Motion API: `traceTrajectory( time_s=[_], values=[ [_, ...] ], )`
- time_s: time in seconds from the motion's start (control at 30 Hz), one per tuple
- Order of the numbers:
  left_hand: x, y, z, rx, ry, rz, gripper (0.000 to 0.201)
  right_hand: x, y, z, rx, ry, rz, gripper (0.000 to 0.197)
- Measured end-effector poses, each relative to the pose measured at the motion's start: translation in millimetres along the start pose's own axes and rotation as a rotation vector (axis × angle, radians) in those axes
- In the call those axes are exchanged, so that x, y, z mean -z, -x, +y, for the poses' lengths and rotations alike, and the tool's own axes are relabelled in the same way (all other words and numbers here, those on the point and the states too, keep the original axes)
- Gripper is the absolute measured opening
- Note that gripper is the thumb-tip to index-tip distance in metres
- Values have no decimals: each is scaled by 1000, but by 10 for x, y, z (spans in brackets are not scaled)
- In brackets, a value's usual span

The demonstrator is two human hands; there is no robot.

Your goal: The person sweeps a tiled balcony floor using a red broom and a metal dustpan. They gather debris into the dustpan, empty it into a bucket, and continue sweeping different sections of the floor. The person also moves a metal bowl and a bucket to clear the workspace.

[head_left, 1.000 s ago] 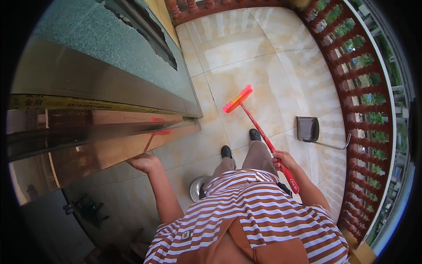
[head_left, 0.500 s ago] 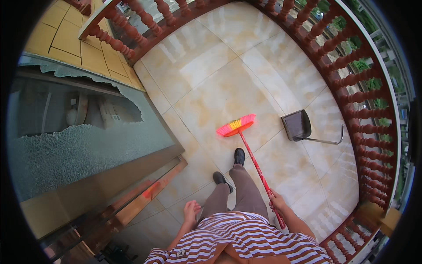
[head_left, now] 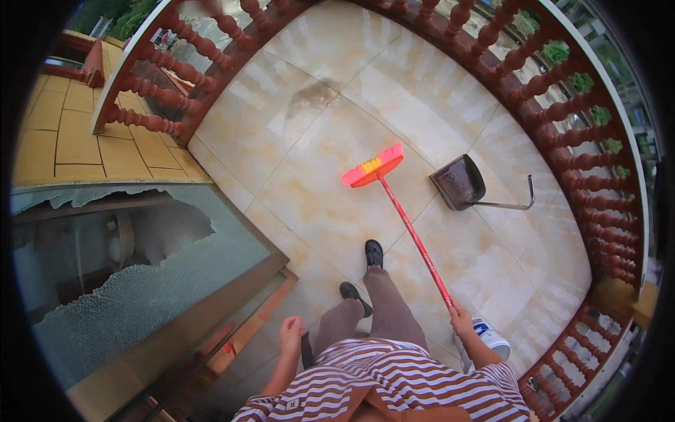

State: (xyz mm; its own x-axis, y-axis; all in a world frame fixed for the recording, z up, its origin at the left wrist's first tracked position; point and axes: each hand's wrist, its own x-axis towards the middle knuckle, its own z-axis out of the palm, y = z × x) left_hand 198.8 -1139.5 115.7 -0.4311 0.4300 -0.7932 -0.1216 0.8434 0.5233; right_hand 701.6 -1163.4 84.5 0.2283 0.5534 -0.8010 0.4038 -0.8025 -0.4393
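A: Where is the broom (head_left: 417, 243), please?
B: It slants across the centre of the frame, bristled head (head_left: 374, 167) uppermost; the right hand (head_left: 462, 321), at lower right, is closed firmly around the red handle (head_left: 434, 275); the handle's end I cannot see, hidden behind this hand
A: And the left hand (head_left: 291, 333)?
B: At lower centre-left, fingers curled; a dark shape (head_left: 307, 350) is just below it; whether it is held, I cannot tell
A: What else is difficult?
B: The right forearm (head_left: 482, 351) partly covers a white container (head_left: 497, 342); behind the broken glass (head_left: 144, 299), at left, objects look dim; the dustpan (head_left: 461, 184), right of centre, shows whole
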Motion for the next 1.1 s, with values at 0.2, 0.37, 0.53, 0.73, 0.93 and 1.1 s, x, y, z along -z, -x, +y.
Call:
traceTrajectory(
  time_s=[0.2,0.37,0.53,0.73,0.93,1.1],
  values=[
    [-394,-145,112,35,-118,-115,14,311,787,1269,-136,117,83,39],
    [-455,-161,337,-77,-196,-151,14,69,-111,418,-475,-165,-30,40],
    [-416,-186,560,-145,-283,-125,12,-327,-1927,-1401,-97,-83,-13,45],
    [-173,-180,894,-205,-149,-82,11,-438,-1653,-2412,17,-402,-264,52],
    [42,-560,744,-166,-59,-70,10,-810,-407,-1601,-236,-588,-371,54],
    [21,-1038,960,-92,6,-133,10,-1045,-1009,-2944,-329,-523,-357,55]
  ],
)
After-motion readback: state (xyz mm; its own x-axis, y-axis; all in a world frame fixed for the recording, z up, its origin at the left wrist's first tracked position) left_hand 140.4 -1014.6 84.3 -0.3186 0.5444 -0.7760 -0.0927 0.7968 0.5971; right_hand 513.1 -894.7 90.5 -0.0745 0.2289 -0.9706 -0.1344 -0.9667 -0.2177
